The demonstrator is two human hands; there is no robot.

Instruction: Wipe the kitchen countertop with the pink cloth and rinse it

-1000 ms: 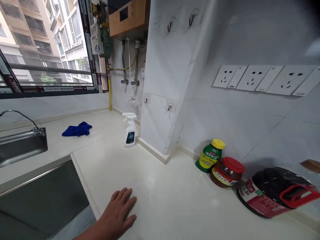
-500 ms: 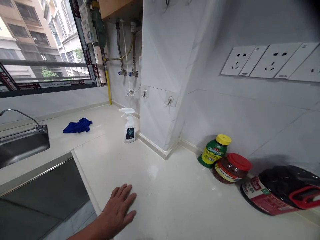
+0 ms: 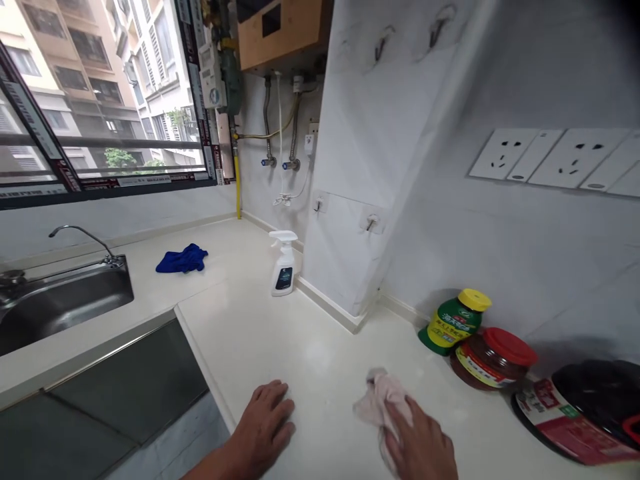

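right hand [image 3: 419, 437]: fingers are clamping pale pink cloth [image 3: 381, 400] | cloth: is lying on countertop [image 3: 313, 353] between left hand [image 3: 266, 423] and red-lidded jar [image 3: 493, 360] | left hand: is resting palm-down, thumb standing apart from fingers | spray bottle [image 3: 283, 275]: is standing beside pillar [image 3: 345, 260]

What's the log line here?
left hand: open, on counter; right hand: holding pale cloth; spray bottle: upright; blue cloth: beside sink

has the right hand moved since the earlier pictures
Yes: out of frame earlier, the right hand has come in over the counter with a pale cloth, nearer the camera than the pillar and right of its corner.
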